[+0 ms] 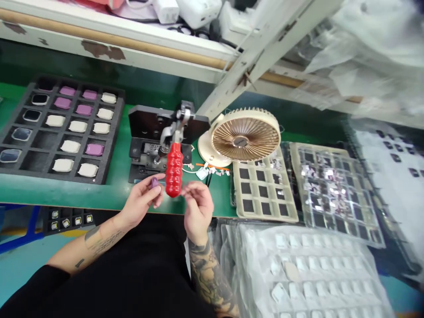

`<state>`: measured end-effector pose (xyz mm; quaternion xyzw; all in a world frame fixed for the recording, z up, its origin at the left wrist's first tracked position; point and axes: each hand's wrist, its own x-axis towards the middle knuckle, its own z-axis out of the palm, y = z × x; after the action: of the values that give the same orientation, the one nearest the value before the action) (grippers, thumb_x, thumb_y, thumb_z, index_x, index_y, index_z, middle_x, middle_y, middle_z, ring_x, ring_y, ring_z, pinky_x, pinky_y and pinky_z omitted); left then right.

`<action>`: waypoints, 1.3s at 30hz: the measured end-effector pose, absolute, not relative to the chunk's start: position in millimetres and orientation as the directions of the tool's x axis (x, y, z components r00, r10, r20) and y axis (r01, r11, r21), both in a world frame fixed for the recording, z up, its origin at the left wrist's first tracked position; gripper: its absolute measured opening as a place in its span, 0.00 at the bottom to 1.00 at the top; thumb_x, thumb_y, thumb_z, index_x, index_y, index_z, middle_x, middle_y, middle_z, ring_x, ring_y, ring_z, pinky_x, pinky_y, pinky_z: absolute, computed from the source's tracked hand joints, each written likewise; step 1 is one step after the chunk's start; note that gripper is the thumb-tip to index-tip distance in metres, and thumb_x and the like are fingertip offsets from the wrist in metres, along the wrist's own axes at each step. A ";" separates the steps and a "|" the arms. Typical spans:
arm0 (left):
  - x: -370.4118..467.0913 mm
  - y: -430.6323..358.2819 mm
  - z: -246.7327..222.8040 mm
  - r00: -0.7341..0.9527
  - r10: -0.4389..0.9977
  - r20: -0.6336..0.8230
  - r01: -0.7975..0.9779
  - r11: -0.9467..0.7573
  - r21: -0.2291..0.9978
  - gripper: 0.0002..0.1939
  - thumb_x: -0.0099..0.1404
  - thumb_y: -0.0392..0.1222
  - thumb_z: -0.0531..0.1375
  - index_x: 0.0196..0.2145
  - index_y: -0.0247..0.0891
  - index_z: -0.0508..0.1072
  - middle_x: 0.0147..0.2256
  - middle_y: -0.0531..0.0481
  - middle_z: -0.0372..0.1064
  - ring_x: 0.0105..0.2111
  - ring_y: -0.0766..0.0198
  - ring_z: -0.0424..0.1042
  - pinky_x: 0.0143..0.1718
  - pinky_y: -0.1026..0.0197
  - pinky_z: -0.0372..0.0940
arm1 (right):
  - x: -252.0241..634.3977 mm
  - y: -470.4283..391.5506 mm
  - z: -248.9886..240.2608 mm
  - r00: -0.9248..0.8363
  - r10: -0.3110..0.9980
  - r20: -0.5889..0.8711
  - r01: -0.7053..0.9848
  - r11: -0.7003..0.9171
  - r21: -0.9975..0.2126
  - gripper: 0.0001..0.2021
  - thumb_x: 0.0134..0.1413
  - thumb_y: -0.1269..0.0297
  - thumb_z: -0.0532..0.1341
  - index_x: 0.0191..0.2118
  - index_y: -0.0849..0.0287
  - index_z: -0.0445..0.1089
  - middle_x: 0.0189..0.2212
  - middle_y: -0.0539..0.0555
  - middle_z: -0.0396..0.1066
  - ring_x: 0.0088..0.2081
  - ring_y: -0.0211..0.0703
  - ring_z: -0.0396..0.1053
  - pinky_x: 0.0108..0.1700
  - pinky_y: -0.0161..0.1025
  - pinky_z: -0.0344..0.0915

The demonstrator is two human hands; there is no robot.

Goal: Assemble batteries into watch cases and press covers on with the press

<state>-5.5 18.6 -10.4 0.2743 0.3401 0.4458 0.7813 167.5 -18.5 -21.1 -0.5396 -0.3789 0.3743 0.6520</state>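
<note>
My left hand point(143, 198) is closed, its fingers and thumb gripping a small purple piece point(154, 181) just left of the red handle. Most of that piece is covered by the fingers; its colour matches the purple watch cases in the foam tray. On the other side of the handle, my right hand point(198, 208) is curled with thumb and fingertips pinched together. Whatever it may hold is too small to make out. Between the hands, the red grip point(174, 172) of a toggle clamp points toward me, in front of its black press fixture point(149, 152).
To the left lies a black foam tray point(109, 165) with white and purple watch cases. A beige fan point(245, 137) stands right of the fixture, near small scattered parts. Further right are compartment trays point(266, 212), and a plastic-covered stack of white trays point(261, 265) sits at front right.
</note>
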 end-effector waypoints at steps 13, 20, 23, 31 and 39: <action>-62.9 3.1 -25.0 0.346 0.928 -0.138 -0.294 0.247 0.923 0.30 0.74 0.46 0.70 0.69 0.40 0.70 0.45 0.47 0.77 0.40 0.63 0.76 0.43 0.60 0.72 | 165.0 39.5 50.4 0.034 0.576 0.817 0.268 0.782 -0.563 0.17 0.57 0.74 0.63 0.22 0.53 0.58 0.18 0.46 0.57 0.16 0.36 0.51 0.23 0.41 0.49; -76.7 -0.8 -26.0 0.270 0.959 -0.092 -0.241 0.159 0.957 0.18 0.75 0.44 0.68 0.58 0.40 0.72 0.52 0.41 0.77 0.49 0.56 0.77 0.53 0.55 0.71 | 135.3 36.3 36.2 -0.036 0.724 0.688 0.434 0.632 -0.642 0.13 0.65 0.72 0.58 0.28 0.52 0.68 0.23 0.49 0.66 0.24 0.43 0.69 0.29 0.46 0.69; -73.4 2.0 -19.8 0.275 0.957 -0.095 -0.364 0.195 0.911 0.13 0.75 0.44 0.67 0.54 0.41 0.73 0.43 0.48 0.71 0.39 0.62 0.71 0.42 0.61 0.69 | 127.9 34.6 32.0 -0.053 0.795 0.604 0.546 0.530 -0.649 0.06 0.65 0.71 0.64 0.44 0.53 0.76 0.37 0.56 0.78 0.39 0.49 0.78 0.40 0.50 0.77; -55.0 17.1 15.2 0.255 0.967 0.009 -0.210 0.046 0.977 0.18 0.69 0.47 0.74 0.52 0.37 0.81 0.29 0.56 0.61 0.28 0.67 0.58 0.31 0.62 0.58 | 123.4 21.6 17.9 -0.112 0.803 0.585 0.525 0.548 -0.652 0.09 0.66 0.70 0.71 0.35 0.52 0.74 0.28 0.49 0.76 0.32 0.42 0.75 0.37 0.43 0.75; -41.4 15.6 15.9 0.198 0.980 0.016 -0.183 0.021 0.983 0.11 0.71 0.47 0.72 0.44 0.37 0.82 0.27 0.56 0.61 0.26 0.67 0.59 0.30 0.62 0.59 | 123.2 15.8 4.2 -0.043 0.822 0.568 0.519 0.504 -0.690 0.07 0.67 0.64 0.70 0.35 0.52 0.77 0.29 0.52 0.78 0.31 0.44 0.77 0.38 0.45 0.76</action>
<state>-41.4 15.6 15.9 0.4984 0.4000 0.4908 0.5922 123.2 15.8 4.2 -0.4747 -0.7064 0.1505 0.5030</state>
